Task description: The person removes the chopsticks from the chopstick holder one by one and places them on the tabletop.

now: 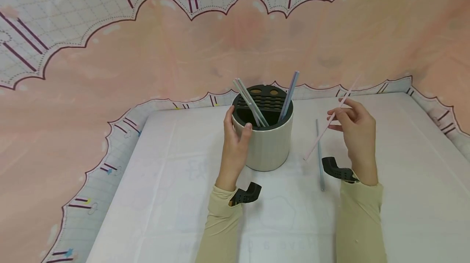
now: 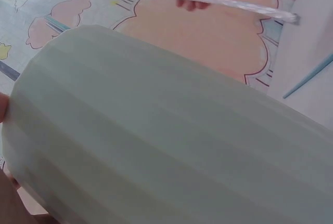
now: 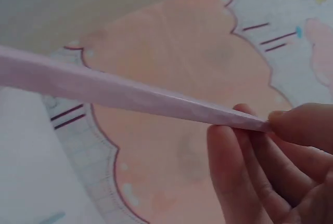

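A pale cylindrical utensil holder point(image 1: 268, 151) with a black slotted top stands upright on the table. My left hand point(image 1: 234, 146) grips its left side, thumb at the front rim; in the left wrist view the holder's wall point(image 2: 156, 115) hides most of that hand. Pale green straws point(image 1: 249, 99) and bluish-purple straws point(image 1: 289, 96) lean in its opening. To the right of the holder, my right hand point(image 1: 356, 130) pinches a slanted pink straw point(image 1: 317, 140) above the table. The right wrist view shows the pink straw point(image 3: 130, 94) between thumb and fingertips.
A blue straw point(image 1: 320, 169) lies on the white table point(image 1: 176, 197) between the holder and my right forearm. Behind the table hangs a peach-and-white patterned cloth point(image 1: 220, 55). Each wrist wears a black camera mount point(image 1: 247, 193).
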{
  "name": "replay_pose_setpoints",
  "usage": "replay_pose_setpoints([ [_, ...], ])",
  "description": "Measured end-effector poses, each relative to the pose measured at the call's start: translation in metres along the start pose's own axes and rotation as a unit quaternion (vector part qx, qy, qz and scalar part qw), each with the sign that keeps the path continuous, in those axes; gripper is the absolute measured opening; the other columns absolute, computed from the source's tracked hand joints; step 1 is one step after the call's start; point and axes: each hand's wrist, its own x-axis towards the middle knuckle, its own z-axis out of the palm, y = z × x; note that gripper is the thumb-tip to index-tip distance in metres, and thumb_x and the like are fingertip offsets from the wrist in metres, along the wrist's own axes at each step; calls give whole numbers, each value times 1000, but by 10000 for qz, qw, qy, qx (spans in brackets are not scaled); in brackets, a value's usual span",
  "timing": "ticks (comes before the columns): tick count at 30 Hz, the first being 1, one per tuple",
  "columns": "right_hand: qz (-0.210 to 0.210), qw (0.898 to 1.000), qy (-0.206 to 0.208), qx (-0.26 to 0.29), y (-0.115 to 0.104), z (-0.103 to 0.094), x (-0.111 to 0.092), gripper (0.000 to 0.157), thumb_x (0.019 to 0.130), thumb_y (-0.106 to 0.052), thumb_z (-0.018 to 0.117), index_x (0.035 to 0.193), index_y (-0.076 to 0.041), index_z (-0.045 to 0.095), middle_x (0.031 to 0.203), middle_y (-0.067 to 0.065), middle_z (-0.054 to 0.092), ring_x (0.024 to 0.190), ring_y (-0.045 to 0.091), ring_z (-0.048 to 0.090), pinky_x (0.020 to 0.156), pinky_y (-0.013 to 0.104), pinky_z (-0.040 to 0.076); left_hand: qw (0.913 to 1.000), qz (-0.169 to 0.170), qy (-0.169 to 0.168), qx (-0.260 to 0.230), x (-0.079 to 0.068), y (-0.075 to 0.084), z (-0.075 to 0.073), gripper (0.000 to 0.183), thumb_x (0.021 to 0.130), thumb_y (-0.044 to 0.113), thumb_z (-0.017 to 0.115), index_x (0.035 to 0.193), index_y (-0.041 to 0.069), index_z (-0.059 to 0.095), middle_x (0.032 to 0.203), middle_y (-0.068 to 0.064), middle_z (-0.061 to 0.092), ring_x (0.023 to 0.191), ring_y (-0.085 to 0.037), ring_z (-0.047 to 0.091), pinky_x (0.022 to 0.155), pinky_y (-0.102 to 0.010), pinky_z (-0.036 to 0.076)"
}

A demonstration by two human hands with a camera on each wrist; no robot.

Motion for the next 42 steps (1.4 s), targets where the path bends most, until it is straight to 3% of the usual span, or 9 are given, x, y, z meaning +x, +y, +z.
replay_pose_setpoints([
  [3, 19, 9957, -253, -895, 19, 5, 6, 38, 91, -28, 50, 126, -13, 50, 95, 8, 63, 80, 15, 61, 61, 23, 51, 10000, -2, -2, -9, 0, -1, 0, 64, 86, 55, 42, 138, 42, 8, 146, 14, 6, 134, -20, 9, 99, -55, 19],
  [9, 280, 9846, -875, -1485, 93, 8, 29, 46, 88, -41, 50, 127, -18, 49, 96, 5, 63, 79, 15, 61, 49, 21, 49, 10000, -6, 4, -9, 0, -1, -1, 64, 85, 57, 41, 138, 43, 8, 146, 15, 6, 134, -19, 9, 99, -55, 19],
  [12, 524, 9720, -1344, -1856, 109, 11, 32, 48, 88, -38, 51, 130, -15, 45, 97, 6, 62, 78, 18, 60, 44, 20, 47, 10000, -10, 6, 11, 0, -1, -1, 64, 85, 57, 41, 137, 43, 8, 146, 15, 6, 134, -19, 10, 99, -55, 20],
  [19, 1211, 9395, -2083, -2435, 78, 21, 16, 52, 89, -21, 53, 134, -2, 36, 98, 16, 57, 68, 20, 59, 58, 29, 51, 10000, -21, 6, 48, 0, -3, -1, 64, 85, 58, 41, 137, 44, 7, 147, 12, 6, 134, -20, 10, 98, -56, 20],
  [24, 1436, 9161, -2400, -2872, 74, 23, 13, 52, 89, -18, 52, 134, 1, 33, 98, 17, 56, 66, 18, 55, 64, 29, 43, 10000, -51, -16, 30, 0, -2, -1, 63, 85, 59, 41, 137, 45, 7, 146, 15, 5, 134, -20, 10, 98, -56, 20],
  [32, 1493, 9081, -2194, -3240, 84, 30, 10, 51, 87, -14, 52, 133, 1, 34, 85, 12, 55, 58, 17, 55, 66, 34, 39, 10000, -38, -8, 6, -1, 1, -1, 64, 85, 58, 41, 137, 44, 8, 146, 15, 6, 134, -19, 10, 98, -55, 20],
  [36, 1246, 9006, -2020, -3640, 84, 33, 9, 51, 84, -11, 54, 130, 2, 37, 76, 9, 56, 58, 18, 52, 63, 33, 38, 10000, -13, 0, 7, 0, 1, -1, 63, 85, 58, 41, 137, 43, 8, 146, 14, 7, 134, -19, 10, 98, -55, 19],
  [42, 835, 8987, -1925, -3851, 85, 35, 6, 49, 81, -7, 54, 127, 5, 40, 69, 6, 56, 56, 19, 52, 59, 31, 37, 10000, -53, -10, -40, 1, 0, 0, 64, 85, 59, 41, 137, 44, 8, 146, 15, 7, 134, -19, 10, 99, -55, 19],
])
